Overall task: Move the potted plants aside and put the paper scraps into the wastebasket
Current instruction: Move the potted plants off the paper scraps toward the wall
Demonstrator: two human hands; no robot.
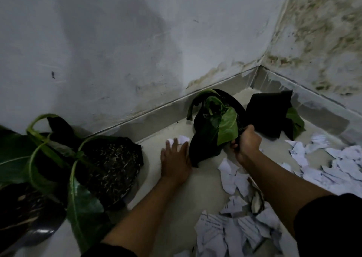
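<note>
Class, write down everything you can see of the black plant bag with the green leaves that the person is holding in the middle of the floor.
The black soft plastic plant bag stands near the wall's skirting, leaning to one side, its rim crumpled. Broad green leaves droop from its top, one bright leaf hanging over the front. The right hand grips its rim on the right side; the left hand lies flat on the pale floor, against the bag's lower left side. White paper scraps lie beside its base.

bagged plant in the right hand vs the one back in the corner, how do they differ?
The held plant bag is gripped at its rim by the right hand; the corner plant bag is untouched. The held one shows broad leaves on top; the corner one shows mostly black bag, with leaves low on its right. Both are black bags on the floor.
</note>
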